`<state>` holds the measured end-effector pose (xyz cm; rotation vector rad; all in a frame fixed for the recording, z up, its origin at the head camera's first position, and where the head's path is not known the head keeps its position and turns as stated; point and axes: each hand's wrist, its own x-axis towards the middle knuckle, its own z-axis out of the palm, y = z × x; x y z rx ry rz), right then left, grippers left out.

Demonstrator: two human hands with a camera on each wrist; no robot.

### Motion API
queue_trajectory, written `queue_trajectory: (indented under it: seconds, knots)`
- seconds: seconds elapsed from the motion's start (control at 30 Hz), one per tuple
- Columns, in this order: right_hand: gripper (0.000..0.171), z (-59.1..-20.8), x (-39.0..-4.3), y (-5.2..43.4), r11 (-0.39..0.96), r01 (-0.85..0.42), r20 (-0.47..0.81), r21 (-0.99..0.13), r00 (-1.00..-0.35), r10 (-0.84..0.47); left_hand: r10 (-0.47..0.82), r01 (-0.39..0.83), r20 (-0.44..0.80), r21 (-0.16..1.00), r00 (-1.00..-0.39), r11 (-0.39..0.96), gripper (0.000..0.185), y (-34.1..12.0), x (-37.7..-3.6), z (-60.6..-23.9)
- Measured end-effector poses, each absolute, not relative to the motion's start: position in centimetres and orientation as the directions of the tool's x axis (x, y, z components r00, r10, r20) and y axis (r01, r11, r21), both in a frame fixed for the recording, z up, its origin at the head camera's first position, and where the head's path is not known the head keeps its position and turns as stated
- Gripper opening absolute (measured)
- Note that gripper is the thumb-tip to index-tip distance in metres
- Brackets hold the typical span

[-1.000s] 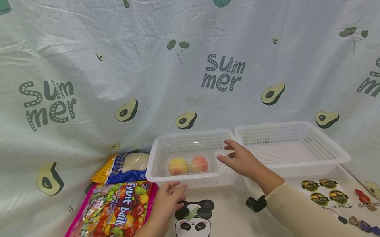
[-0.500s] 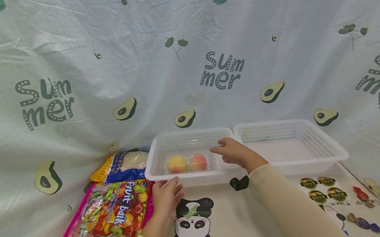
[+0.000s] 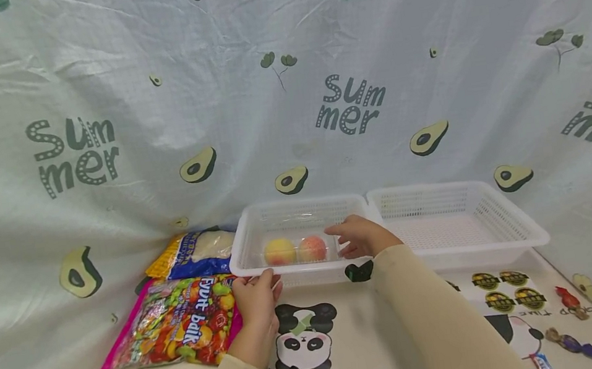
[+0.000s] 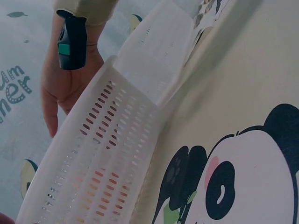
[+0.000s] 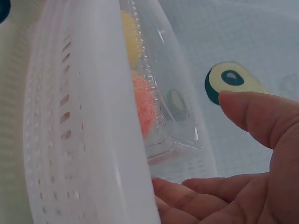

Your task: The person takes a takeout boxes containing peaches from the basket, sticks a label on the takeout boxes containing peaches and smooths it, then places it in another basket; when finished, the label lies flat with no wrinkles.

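right hand (image 3: 360, 236): inside the left basket (image 3: 262, 270), at the right end of the clear clamshell box (image 3: 298, 251); fingers loose and part-curled, holding nothing in the wrist view, fingertips (image 5: 196, 193) just beside the box corner
left hand (image 3: 256, 292): on the table, fingertips at the left basket's front rim; fingers relaxed, whether they actually grip the rim I cannot tell
box position: on the floor of the left basket, toward its front; long axis runs left-right, parallel to the front rim
box from fingers: lies to the left of the right hand's fingers; right hand is the nearer one, left hand is outside the basket wall
peaches: 2, side by side in the box, yellow peach (image 3: 279, 252) left, pink peach (image 3: 312, 248) right
baskets: 2 white, touching side by side; right basket (image 3: 510, 234) holds nothing visible
snack bags: 2, fruit candy bag (image 3: 180, 327) in front, blue-yellow bag (image 3: 193, 255) behind it, both left of the baskets
loose candies: 2 wrapped, at the right table edge (image 3: 569, 323)
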<state>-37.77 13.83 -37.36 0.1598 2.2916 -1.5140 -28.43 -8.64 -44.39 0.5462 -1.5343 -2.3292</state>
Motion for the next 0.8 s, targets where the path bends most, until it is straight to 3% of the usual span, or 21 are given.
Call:
queue_trajectory:
  seconds: [0.2, 0.8]
  knots:
    - [0.056, -37.7, -38.3, 13.6, 0.414, 0.351, -0.425, -0.84, -0.9, -0.099, -0.463, 0.047, -0.142, 0.927, -0.875, -0.373, 0.063, -8.8, -28.4, -44.2]
    - [0.055, -38.9, -38.6, 12.9, 0.396, 0.405, -0.458, -0.824, -0.888, -0.044, -0.457, 0.046, -0.126, 0.937, -0.881, -0.347, 0.066, -8.9, -28.4, -44.1]
